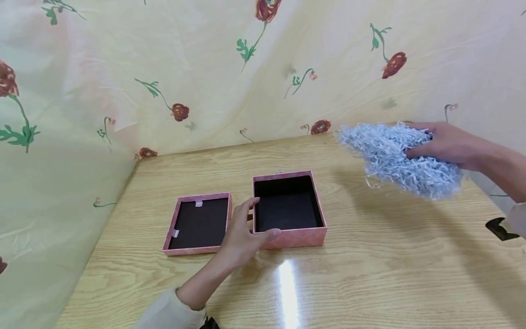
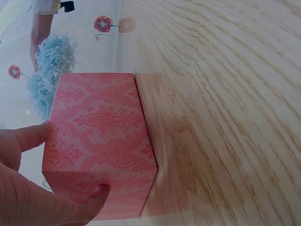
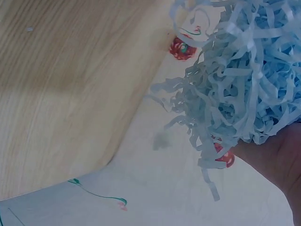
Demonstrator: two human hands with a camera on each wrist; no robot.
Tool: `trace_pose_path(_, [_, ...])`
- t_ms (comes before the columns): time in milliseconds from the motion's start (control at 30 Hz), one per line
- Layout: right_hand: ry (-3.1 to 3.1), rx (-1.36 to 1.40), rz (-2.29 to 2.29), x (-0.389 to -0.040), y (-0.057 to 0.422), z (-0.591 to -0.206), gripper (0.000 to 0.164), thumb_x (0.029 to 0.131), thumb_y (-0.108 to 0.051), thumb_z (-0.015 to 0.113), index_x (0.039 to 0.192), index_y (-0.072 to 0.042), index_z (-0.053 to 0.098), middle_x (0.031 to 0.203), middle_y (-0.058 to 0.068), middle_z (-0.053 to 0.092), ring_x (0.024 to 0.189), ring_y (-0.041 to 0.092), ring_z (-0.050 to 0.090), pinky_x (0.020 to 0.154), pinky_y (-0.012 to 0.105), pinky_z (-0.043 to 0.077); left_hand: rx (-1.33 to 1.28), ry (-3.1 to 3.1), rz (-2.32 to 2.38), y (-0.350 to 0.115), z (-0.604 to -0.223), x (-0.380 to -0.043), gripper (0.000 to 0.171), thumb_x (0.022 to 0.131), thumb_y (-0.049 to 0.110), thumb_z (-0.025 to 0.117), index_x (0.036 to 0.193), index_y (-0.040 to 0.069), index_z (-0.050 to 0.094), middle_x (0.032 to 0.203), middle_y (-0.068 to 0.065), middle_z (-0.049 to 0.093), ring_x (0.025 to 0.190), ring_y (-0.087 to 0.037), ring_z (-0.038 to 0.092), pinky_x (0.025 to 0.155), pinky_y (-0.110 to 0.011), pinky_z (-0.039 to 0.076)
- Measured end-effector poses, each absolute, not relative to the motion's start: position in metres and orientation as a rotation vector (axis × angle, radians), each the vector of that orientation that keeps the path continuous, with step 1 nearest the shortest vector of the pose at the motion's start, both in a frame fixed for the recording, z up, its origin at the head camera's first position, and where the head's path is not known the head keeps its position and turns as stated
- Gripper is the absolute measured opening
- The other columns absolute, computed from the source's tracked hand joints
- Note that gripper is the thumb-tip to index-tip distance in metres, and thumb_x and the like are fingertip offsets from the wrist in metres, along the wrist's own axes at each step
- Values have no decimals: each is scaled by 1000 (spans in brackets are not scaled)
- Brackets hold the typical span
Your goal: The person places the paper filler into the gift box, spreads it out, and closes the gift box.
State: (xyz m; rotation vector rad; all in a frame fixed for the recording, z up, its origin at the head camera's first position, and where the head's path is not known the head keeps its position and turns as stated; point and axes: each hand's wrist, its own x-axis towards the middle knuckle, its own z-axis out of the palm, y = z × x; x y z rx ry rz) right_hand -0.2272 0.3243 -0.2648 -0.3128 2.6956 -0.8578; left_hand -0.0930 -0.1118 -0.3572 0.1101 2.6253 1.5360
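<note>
A pink patterned box (image 1: 293, 238) with a black inside stands uncovered on the table, holding nothing. My left hand (image 1: 242, 233) holds it at the near left corner, thumb at the front wall and a fingertip at the left rim. In the left wrist view, thumb and finger rest against the box's printed walls (image 2: 101, 122). Up at the right, my right hand (image 1: 448, 144) grips a large clump of pale blue shredded paper (image 1: 394, 155), raised over the table. Loose strands (image 3: 211, 94) hang from the clump in the right wrist view, and the paper hides most of the fingers.
A pink lid (image 1: 201, 224) lies inside up, left of the box, with two pale tape tabs on its black lining. Flower-printed cloth (image 1: 213, 68) hangs behind and beside the wooden table (image 1: 361, 278). The table's rounded corner (image 3: 110, 162) shows in the right wrist view.
</note>
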Motion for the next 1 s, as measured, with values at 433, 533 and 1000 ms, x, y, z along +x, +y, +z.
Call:
trace_pose_path(433, [2678,-335,-878,-226,295,-244,86,90,-24,68,153,-3,14,153,33,15,136,53,18,102,68,22,74,2615,1512,-111,-353,-92,85,76,37,82,146,21,36,149,-3,33,128,-30,43,94,-48,47])
trace_pose_path(533, [2671,-347,-878,-226,288,-242,87,90,-23,69,153,-3,13,154,31,12,137,54,15,101,69,23,62,2598,1511,-111,-353,-92,85,76,38,81,146,22,35,150,-2,33,129,-30,42,94,-49,47])
trace_pose_path(1000, [2663,-418,-902,-227,263,-240,77,87,-20,72,150,-5,30,150,23,34,130,37,35,101,42,36,84,2611,1515,-112,-353,-92,84,77,36,81,146,20,35,150,-4,33,129,-31,42,94,-49,46])
